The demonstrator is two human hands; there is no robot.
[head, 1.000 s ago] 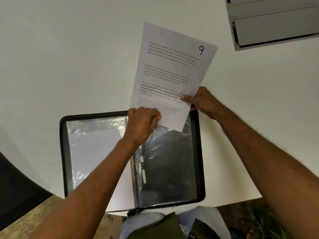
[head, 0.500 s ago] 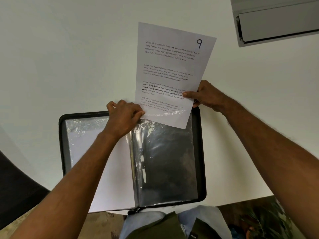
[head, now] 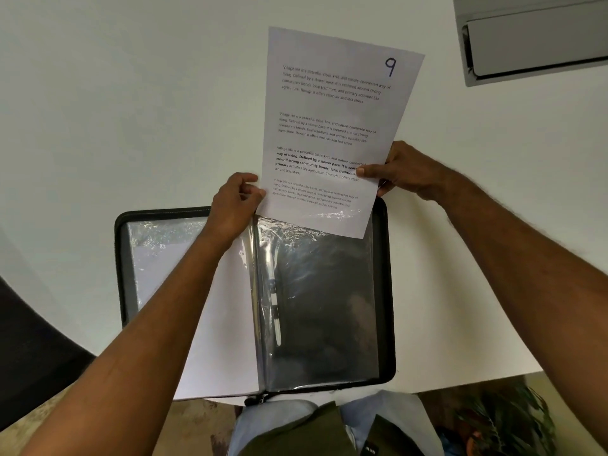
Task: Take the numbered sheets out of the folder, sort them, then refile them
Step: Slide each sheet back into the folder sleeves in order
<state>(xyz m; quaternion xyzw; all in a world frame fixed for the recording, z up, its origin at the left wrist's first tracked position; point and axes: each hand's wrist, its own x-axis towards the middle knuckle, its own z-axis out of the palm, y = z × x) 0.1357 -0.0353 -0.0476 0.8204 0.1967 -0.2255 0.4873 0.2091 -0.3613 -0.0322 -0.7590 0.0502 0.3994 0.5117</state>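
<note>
I see the folder (head: 383, 291) lying open near the table (head: 131, 93) front edge, w/ bare white top beyond it. My right hand (head: 404, 171) pinches sheet 9 (head: 332, 126) at its right edge; left hand (head: 235, 205), fingers curled, pinches its left edge. Sheet's bottom is over the top of the folder's right clear sleeve (head: 322, 307).

Sheet marked 9 (head: 332, 126) pinched by right hand (head: 399, 171) and left hand (head: 235, 204), bottom edge over clear sleeve (head: 322, 301) of open folder (head: 385, 291) on white table (head: 131, 110).
</note>
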